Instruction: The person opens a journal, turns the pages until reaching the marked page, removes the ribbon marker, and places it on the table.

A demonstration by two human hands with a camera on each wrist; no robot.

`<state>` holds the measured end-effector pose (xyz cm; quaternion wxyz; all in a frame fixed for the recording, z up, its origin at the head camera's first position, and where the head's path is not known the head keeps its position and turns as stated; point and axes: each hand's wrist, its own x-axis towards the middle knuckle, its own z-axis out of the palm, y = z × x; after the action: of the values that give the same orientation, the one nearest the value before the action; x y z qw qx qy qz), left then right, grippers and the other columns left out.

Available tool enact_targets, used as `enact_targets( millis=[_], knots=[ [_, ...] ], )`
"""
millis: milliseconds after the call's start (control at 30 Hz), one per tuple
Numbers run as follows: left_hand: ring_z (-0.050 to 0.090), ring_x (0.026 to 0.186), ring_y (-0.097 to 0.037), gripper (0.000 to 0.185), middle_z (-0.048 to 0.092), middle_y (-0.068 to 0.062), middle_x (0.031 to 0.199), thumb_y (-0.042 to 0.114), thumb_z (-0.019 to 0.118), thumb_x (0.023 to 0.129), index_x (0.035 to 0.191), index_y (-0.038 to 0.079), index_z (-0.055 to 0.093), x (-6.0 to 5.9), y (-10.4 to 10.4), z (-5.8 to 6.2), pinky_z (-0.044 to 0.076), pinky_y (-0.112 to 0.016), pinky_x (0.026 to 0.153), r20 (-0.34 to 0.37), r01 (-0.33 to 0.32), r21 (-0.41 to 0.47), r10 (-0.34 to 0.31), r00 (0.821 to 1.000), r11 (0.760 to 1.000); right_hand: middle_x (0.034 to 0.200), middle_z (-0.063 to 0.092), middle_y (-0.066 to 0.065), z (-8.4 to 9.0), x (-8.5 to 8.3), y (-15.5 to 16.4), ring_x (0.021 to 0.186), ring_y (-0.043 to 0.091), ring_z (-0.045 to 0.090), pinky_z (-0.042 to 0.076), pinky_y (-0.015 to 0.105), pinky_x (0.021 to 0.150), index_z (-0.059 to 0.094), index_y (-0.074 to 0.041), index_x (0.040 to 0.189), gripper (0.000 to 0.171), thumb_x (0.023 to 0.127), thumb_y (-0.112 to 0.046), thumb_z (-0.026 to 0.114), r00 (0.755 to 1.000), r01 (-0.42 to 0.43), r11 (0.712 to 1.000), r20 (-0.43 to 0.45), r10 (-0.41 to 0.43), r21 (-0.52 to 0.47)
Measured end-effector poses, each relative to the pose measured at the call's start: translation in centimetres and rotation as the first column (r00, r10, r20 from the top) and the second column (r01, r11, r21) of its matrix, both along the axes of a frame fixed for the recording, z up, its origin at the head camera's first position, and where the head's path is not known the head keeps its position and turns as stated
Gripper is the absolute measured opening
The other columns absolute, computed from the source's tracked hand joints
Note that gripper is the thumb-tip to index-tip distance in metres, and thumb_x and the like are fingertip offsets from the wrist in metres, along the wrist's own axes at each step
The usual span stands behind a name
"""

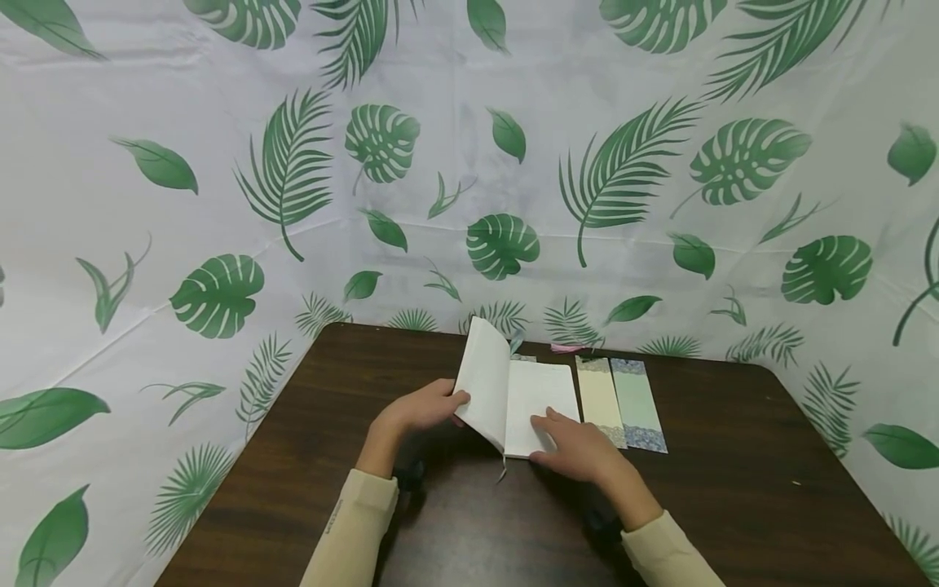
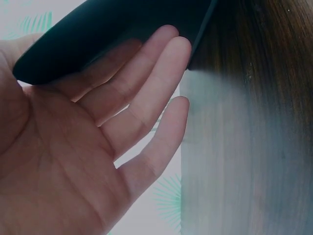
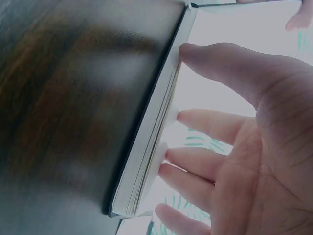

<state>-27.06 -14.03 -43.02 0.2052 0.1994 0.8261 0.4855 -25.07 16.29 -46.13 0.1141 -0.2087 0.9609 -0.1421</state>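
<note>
Both hands' fingers (image 1: 553,424) on open notebook (image 1: 539,399)

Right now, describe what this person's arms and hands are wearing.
Both arms wear long cream sleeves, the left sleeve and right sleeve ending at the wrists. The left hand and right hand are bare: no gloves, rings or watch visible. A dark wrist-camera mount shows under each wrist.

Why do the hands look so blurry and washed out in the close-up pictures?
Left wrist view: the left hand sits too close, soft and pale with glare. Right wrist view: the right hand and book look hazy, overexposed. Head view: evenly lit, sharper, walls bowed at the edges.
</note>
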Motion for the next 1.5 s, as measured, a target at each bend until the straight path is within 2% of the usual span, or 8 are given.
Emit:
enact_targets(
  millis=[333, 500, 733, 1033, 1233, 1500],
  knots=[
    [0.068, 0.107, -0.026, 0.042, 0.071, -0.017, 0.122, 0.024, 0.04, 0.114, 0.134, -0.005, 0.062, 0.0, 0.2, 0.0, 0.053, -0.061, 0.107, 0.008, -0.005, 0.008, 0.004, 1.0, 1.0, 0.165, 0.05, 0.019, -0.7, -0.7, 1.0, 0.149, 0.044, 0.05, 0.04, 0.071, 0.117, 0.06, -0.015, 0.154, 0.068, 0.096, -0.045, 0.079, 0.999, -0.039, 0.999, 0.008, 0.039, -0.015],
    [0.068, 0.106, -0.027, 0.041, 0.072, -0.018, 0.122, 0.023, 0.039, 0.114, 0.134, -0.005, 0.062, 0.0, 0.3, 0.1, 0.054, -0.061, 0.106, 0.008, -0.001, 0.015, 0.001, 1.0, 1.0, 0.165, 0.051, 0.016, -0.6, -0.9, 1.2, 0.15, 0.043, 0.05, 0.04, 0.068, 0.118, 0.061, -0.018, 0.153, 0.06, 0.099, -0.04, 0.077, 0.998, -0.056, 0.998, 0.011, 0.056, -0.034],
    [0.068, 0.103, -0.024, 0.041, 0.072, -0.017, 0.119, 0.023, 0.039, 0.114, 0.131, -0.005, 0.063, -0.1, 0.6, -0.2, 0.054, -0.061, 0.105, 0.011, 0.0, 0.021, 0.0, 1.0, 1.0, 0.151, 0.065, 0.014, -0.2, -0.7, 1.1, 0.138, 0.038, 0.063, 0.048, 0.06, 0.115, 0.062, -0.015, 0.15, 0.053, 0.1, -0.022, 0.078, 0.999, -0.038, 0.995, 0.003, 0.039, -0.091],
    [0.069, 0.103, -0.025, 0.041, 0.072, -0.015, 0.119, 0.024, 0.038, 0.113, 0.131, -0.004, 0.063, -0.2, 0.6, -0.5, 0.054, -0.06, 0.106, 0.032, -0.033, 0.03, 0.032, 0.999, 0.999, 0.151, 0.065, 0.011, 0.0, -0.6, 0.7, 0.14, 0.035, 0.061, 0.049, 0.057, 0.116, 0.062, -0.011, 0.149, 0.056, 0.095, -0.008, 0.077, 0.997, -0.053, 0.999, -0.048, 0.053, 0.003],
    [0.07, 0.106, -0.026, 0.046, 0.072, -0.02, 0.123, 0.024, 0.035, 0.113, 0.132, -0.008, 0.062, -0.3, 0.7, -0.6, 0.054, -0.06, 0.106, 0.034, 0.004, 0.071, -0.006, 0.999, 0.997, 0.148, 0.066, 0.012, 0.1, -1.0, 0.9, 0.135, 0.038, 0.064, 0.049, 0.066, 0.11, 0.064, -0.011, 0.147, 0.054, 0.094, -0.008, 0.077, 0.995, -0.034, 0.999, -0.088, 0.037, 0.03],
    [0.071, 0.107, -0.026, 0.048, 0.072, -0.022, 0.124, 0.024, 0.033, 0.112, 0.131, -0.01, 0.062, -0.4, 1.1, -0.9, 0.055, -0.06, 0.106, 0.047, 0.02, 0.098, -0.025, 0.999, 0.995, 0.147, 0.067, 0.016, 0.3, -1.6, 2.9, 0.134, 0.043, 0.063, 0.049, 0.065, 0.11, 0.063, -0.01, 0.148, 0.056, 0.095, -0.016, 0.08, 0.989, 0.017, 0.999, -0.148, -0.024, -0.047]
  ],
)
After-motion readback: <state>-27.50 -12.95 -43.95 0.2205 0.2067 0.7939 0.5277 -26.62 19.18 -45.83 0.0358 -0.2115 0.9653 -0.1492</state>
